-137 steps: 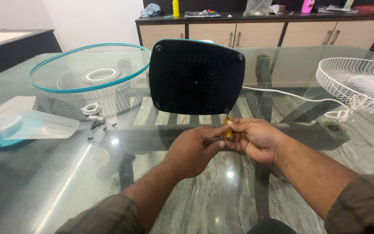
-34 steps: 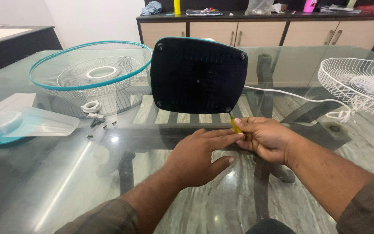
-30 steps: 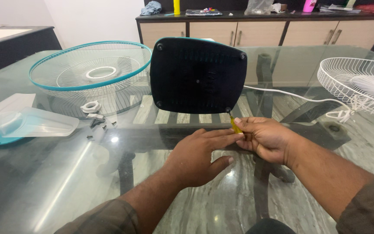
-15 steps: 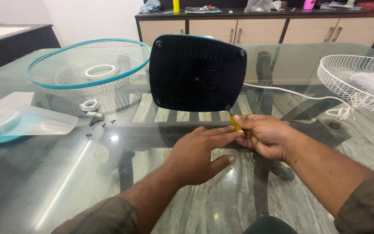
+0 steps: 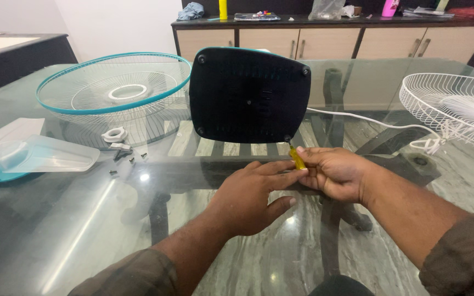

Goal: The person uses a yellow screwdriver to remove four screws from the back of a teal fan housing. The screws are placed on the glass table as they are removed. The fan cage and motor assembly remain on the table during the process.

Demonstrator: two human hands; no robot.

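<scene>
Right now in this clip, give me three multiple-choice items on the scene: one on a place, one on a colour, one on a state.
1. Where does the tip of the screwdriver sit?
A. at the lower right corner of the dark fan base
B. in the teal-rimmed fan guard
C. on the sideboard

2. What colour is the screwdriver's handle?
A. red
B. yellow
C. black

3. How is the left hand placed?
A. clenched around the white cord
B. lifted off the glass table
C. open, fingers stretched toward the screwdriver

Answers: 1 A, the shaft meets the screw hole at that corner. 2 B, yellow shows between the fingers of the right hand. 3 C, the fingers lie flat and reach to the handle.
</scene>
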